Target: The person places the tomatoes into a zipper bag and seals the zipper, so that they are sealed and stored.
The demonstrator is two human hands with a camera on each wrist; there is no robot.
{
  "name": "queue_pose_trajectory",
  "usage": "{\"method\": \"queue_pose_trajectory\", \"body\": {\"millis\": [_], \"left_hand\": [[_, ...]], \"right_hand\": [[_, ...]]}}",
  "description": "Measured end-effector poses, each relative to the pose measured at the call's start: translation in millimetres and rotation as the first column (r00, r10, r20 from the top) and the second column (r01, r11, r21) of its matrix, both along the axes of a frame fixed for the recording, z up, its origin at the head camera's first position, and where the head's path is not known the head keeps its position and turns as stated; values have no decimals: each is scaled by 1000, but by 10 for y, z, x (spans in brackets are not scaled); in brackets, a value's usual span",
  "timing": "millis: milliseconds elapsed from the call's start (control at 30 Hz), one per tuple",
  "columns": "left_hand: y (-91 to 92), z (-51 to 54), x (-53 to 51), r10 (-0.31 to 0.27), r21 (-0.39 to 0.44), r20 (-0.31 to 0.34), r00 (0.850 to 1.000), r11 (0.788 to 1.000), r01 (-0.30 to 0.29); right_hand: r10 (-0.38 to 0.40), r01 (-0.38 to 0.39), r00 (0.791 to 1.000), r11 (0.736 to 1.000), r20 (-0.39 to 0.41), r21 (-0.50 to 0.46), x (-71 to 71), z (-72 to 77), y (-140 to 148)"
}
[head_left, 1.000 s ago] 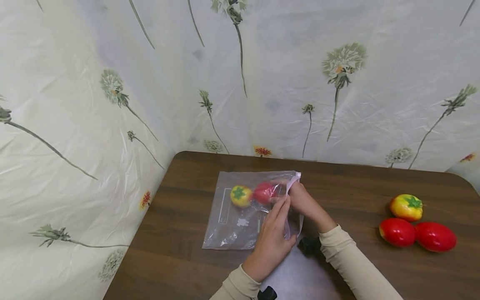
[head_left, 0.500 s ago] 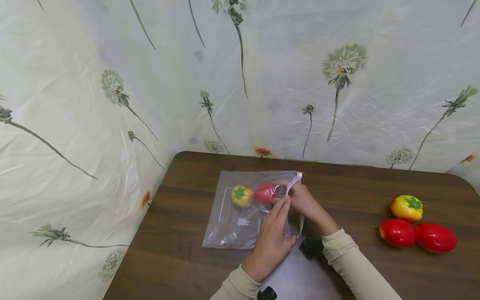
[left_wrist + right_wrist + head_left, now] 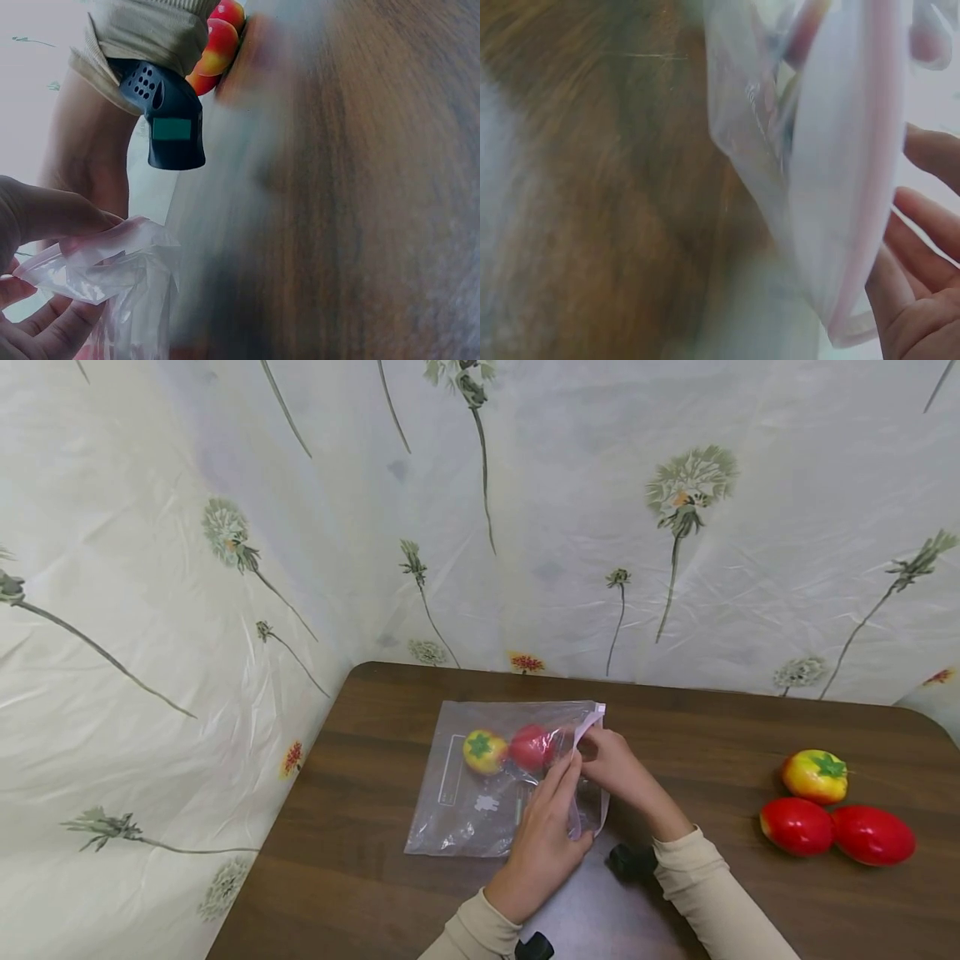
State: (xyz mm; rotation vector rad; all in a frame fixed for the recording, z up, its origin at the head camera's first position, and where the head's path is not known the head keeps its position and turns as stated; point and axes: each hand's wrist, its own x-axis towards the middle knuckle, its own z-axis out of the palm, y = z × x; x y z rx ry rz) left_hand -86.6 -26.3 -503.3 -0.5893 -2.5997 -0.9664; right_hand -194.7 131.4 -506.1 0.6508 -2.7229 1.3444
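A clear zip bag (image 3: 465, 827) with a pinkish zip edge lies on the table, its mouth to the right. Through its film show a toy yellow-red fruit with a green leafy top (image 3: 484, 752) and a red fruit (image 3: 531, 748). My left hand (image 3: 542, 847) pinches the bag's mouth edge between thumb and fingers, as the left wrist view shows (image 3: 45, 300). At the mouth is my right hand (image 3: 618, 768), its fingertips partly behind the zip edge. In the right wrist view its loosely bent fingers (image 3: 919, 240) touch or nearly touch the rim, with no fruit in them.
On the table's right side sit another yellow-red fruit (image 3: 814, 776) and two red oval fruits (image 3: 797, 826). Dark camera devices (image 3: 632, 862) are strapped at the wrists. A floral-printed sheet (image 3: 555, 527) stands behind the brown wooden table (image 3: 712, 727).
The right hand has drawn back to the right, out of the bag, leaving the red fruit inside. The left hand and bag have hardly moved.
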Motion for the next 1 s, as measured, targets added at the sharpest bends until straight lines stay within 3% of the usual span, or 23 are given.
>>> {"method": "queue_pose_trajectory", "body": {"millis": [200,567,833,1000], "left_hand": [[1,0,-3,-6,7,7,1000,1000,6],[4,8,-1,-4,0,16,1000,1000,4],[-2,14,0,-6,4,27,1000,1000,5],[4,10,-1,0,6,13,1000,1000,0]], "right_hand": [[45,-36,995,994,90,-106,66,8,80],[65,-50,994,985,91,-165,243,95,213],[34,-32,999,993,11,-117,370,179,293],[1,-5,994,999,-112,-36,463,219,374]]}}
